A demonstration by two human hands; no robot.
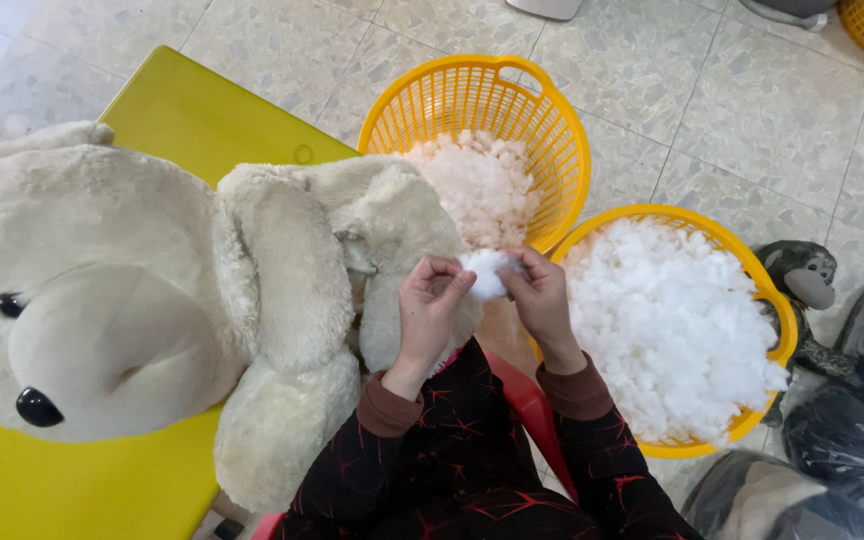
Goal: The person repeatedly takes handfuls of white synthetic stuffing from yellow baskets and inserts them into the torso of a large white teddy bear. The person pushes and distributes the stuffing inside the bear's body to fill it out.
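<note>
Your left hand point(430, 300) and right hand point(542, 298) both pinch one white stuffing tuft point(487, 272), fingers closed on it, just beside the cream plush bear point(152, 300) on the yellow bench point(202, 110); bear's body looks limp, part-filled by my read; both yellow mesh baskets point(562, 130) point(767, 300) sit heaped with fluffy fibre, so plenty left.
</note>
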